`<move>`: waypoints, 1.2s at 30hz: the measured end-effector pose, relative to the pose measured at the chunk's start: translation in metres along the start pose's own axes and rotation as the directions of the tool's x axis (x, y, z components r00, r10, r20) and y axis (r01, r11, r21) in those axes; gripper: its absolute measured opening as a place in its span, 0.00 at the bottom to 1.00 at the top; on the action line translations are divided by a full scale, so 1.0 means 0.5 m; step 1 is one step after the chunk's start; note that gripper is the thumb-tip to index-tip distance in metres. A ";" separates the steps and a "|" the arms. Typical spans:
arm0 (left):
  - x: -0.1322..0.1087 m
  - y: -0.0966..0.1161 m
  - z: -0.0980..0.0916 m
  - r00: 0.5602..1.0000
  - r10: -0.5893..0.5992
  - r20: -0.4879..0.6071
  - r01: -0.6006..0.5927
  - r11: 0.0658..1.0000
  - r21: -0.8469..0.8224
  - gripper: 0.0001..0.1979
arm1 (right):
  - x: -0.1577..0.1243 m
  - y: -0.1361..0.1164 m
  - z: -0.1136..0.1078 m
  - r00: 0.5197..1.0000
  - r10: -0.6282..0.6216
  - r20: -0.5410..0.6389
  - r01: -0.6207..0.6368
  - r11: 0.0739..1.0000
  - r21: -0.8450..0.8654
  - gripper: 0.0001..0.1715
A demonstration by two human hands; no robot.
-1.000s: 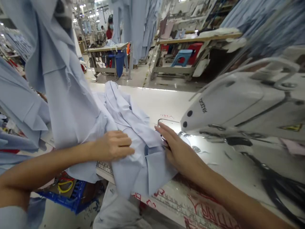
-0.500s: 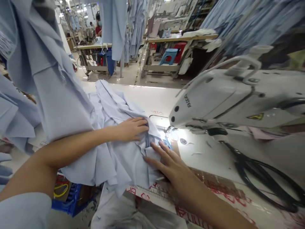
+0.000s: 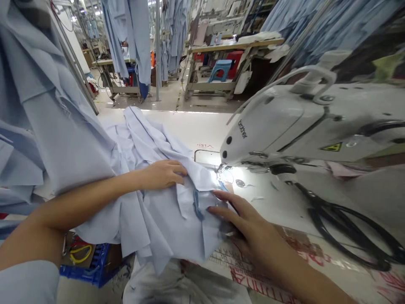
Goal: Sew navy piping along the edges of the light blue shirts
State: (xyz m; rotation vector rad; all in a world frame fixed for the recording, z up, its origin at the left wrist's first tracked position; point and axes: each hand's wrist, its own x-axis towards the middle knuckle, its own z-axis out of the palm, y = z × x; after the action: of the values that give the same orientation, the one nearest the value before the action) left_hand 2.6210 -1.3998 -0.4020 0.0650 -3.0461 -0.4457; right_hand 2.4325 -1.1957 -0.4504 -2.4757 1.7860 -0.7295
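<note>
Across the white bench [image 3: 205, 120], seen from the head: pale blue cloth [image 3: 171, 211], loosely heaped, with long folds running from the far left toward the lit needle area [image 3: 219, 169] of the sewing machine [image 3: 268, 120], and a loose part drooping over the near edge. Between the two hands, on top of the cloth: a short, darker blue strip [image 3: 198, 206], its long axis pointing roughly toward the wearer.

Left hand [image 3: 160, 174]: palm down on the far part of the cloth, up and left of the strip, fingers lightly bent, close together and aimed at the machine. Cannot tell pinching from mere pressing in this grip. Right hand [image 3: 255, 228]: reaching in from the lower right, index and middle fingertips apart, by the cloth's right edge and just right of the strip. Nearer than the left to both strip and needle. Cannot tell this grip's hold either, with the palm turned away and something dark and blurred beneath, too unclear to name.

Farther right, on the bench: scissors [image 3: 337, 223] with large black handles, well apart from both hands. Lower left, below bench height: a blue crate [image 3: 84, 272].
</note>
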 end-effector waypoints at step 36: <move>-0.091 0.099 -0.071 0.977 0.093 0.193 -0.121 0.983 0.138 0.07 | 0.158 -0.044 -0.005 0.860 0.427 0.277 -0.394 0.903 -0.168 0.07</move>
State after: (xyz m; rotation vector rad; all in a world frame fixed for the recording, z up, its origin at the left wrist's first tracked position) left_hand 2.6674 -1.3603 -0.3567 -0.1422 -3.2407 -0.2272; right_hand 2.4705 -1.2585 -0.4134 -1.9964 2.1556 -0.2087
